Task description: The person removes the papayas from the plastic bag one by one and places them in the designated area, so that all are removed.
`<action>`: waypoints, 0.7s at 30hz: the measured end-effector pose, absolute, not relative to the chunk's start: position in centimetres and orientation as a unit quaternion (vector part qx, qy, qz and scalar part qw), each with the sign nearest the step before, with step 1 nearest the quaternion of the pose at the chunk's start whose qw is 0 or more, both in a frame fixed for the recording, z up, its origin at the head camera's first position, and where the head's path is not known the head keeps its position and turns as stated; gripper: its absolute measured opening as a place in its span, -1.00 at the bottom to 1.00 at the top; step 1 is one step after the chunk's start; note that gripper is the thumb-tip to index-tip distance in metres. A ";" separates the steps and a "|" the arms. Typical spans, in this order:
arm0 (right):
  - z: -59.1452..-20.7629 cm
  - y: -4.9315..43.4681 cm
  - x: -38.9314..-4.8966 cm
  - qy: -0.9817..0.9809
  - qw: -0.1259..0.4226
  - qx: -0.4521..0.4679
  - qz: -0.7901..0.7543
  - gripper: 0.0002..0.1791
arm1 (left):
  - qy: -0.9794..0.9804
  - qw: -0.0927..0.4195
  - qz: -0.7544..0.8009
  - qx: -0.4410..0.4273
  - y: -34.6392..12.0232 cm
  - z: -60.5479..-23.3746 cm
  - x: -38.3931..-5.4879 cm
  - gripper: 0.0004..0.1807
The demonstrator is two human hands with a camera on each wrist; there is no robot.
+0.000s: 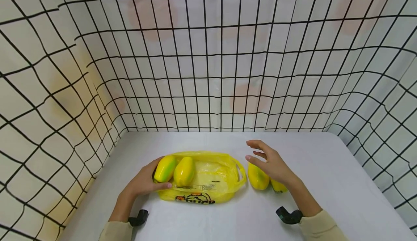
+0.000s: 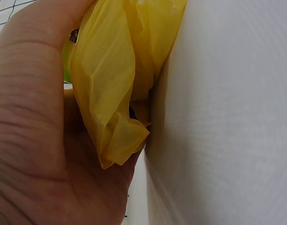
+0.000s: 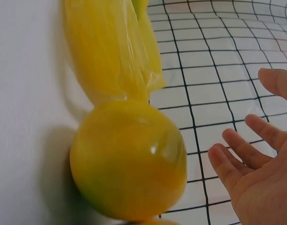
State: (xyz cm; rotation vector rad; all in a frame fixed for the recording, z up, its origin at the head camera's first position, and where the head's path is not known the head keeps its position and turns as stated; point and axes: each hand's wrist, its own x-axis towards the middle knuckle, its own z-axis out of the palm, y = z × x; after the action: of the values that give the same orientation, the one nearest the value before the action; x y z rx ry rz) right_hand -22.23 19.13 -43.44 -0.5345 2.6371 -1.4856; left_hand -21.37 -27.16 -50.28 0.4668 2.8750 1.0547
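A thin yellow plastic bag lies on its side with its mouth spread, dark print along its front. Two glossy yellow-green fruits shaped like papayas, one at the left end and one beside it, sit in the bag. My left hand grips the bag's left end, thumb in front and fingers behind; the left wrist view shows crumpled yellow plastic within its curve. Above two more such fruits, a nearer one and a partly hidden one, hovers my right hand, fingers spread and holding nothing.
White cloth covers the table. Black grid netting over white sheeting stands along the back and both sides. A bag handle loop reaches toward the right-hand fruits. Black wrist mounts jut from both wrists.
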 end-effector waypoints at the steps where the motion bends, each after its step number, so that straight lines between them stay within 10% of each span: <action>1: -43.4 18.8 -22.2 0.853 0.038 -0.173 -0.490 -0.32 | 0.928 0.022 0.340 0.150 -27.2 -50.3 -21.4 0.04; 21: -44.2 14.7 -22.7 0.836 0.077 -0.195 -0.507 -0.43 | 0.933 0.030 0.332 0.140 -27.2 -50.3 -21.5 0.06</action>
State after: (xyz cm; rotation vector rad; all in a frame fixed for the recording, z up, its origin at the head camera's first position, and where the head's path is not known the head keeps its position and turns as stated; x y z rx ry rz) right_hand -22.65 14.72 -44.16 -0.5833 2.5068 -1.5182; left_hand -21.47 -27.22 -50.30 0.4303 2.8746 1.0222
